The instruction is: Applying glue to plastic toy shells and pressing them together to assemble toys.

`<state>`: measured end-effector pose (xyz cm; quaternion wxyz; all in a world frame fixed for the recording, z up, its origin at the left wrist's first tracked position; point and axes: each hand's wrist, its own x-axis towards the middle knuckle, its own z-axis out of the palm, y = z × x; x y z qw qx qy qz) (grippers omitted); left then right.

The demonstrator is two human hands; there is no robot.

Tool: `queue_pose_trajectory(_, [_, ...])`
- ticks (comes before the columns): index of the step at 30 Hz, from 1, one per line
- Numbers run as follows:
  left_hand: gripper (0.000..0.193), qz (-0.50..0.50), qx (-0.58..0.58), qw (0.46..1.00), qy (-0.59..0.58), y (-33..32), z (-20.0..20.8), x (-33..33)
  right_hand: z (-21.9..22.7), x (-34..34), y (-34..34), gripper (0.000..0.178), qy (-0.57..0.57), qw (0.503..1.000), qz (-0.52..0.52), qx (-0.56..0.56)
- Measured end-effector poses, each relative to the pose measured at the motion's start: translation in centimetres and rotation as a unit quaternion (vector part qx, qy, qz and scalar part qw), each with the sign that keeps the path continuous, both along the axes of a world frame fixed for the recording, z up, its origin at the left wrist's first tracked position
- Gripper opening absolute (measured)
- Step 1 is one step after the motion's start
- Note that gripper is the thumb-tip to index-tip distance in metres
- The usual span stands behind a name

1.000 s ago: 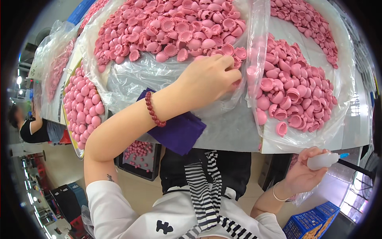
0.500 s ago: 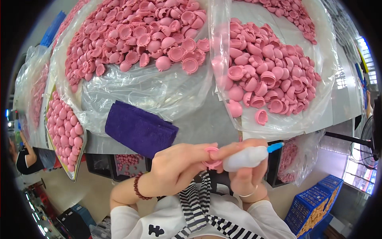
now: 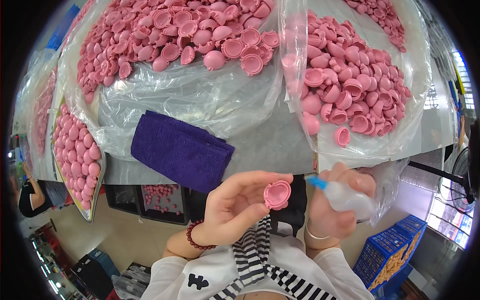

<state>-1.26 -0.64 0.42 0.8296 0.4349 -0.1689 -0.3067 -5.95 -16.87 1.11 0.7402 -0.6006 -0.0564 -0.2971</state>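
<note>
Held between the fingers and thumb of my left hand [image 3: 232, 202] is a pink plastic half shell [image 3: 277, 194], its hollow side facing up toward me. My right hand [image 3: 340, 205], a little blurred, grips a white squeeze bottle [image 3: 350, 200] whose blue nozzle [image 3: 316, 182] points left at the shell without touching it. Beyond my hands a folded purple cloth [image 3: 180, 149] lies near the table's front edge. A large pile of pink half shells [image 3: 200, 37] rests on clear plastic at the far left, and a second heap of pink shells [image 3: 355, 85] sits on plastic at the right.
At the left edge stands a tray of closed pink balls [image 3: 75, 150]. Below the table is a black bin [image 3: 160, 200] with small pink pieces. Blue crates [image 3: 395, 255] stand on the floor at lower right, near a black fan [image 3: 462, 175]. Another person's arm [image 3: 37, 187] shows far left.
My hands have come apart. The bottle has turned from pointing right to pointing left, and the half shell now faces up in my left hand. The view has shifted slightly.
</note>
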Motion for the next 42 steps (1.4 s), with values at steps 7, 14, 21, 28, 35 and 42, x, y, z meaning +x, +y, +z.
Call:
queue_pose_trajectory(7, [0.041, 0.009, -0.065, 0.997, -0.028, 0.2, -0.7, 0.3, 0.4, 1.0, -0.8, 0.062, -0.136, 0.971, -0.045, -0.192])
queue_pose_trajectory(14, [0.040, 0.019, -0.051, 0.998, -0.020, 0.3, -0.9, 0.5, 1.1, 0.9, 0.2, 0.057, -0.099, 0.967, -0.075, -0.224])
queue_pose_trajectory(21, [0.040, 0.016, -0.047, 0.998, -0.031, 0.5, -0.9, 0.7, 1.2, 1.0, 0.4, 0.057, -0.081, 0.967, -0.073, -0.230])
queue_pose_trajectory(28, [0.040, 0.011, -0.052, 0.998, -0.028, 0.6, -0.9, 0.7, 0.8, 1.2, 0.2, 0.062, -0.097, 0.958, -0.072, -0.261])
queue_pose_trajectory(35, [0.042, 0.014, -0.051, 0.998, -0.038, 0.6, -0.9, 0.9, 0.9, 1.6, 0.1, 0.070, -0.115, 0.958, -0.091, -0.247])
queue_pose_trajectory(42, [0.040, 0.079, 0.011, 0.992, -0.094, 0.6, -0.8, 0.8, 0.5, 1.7, 0.0, 0.070, -0.107, 0.949, -0.084, -0.285])
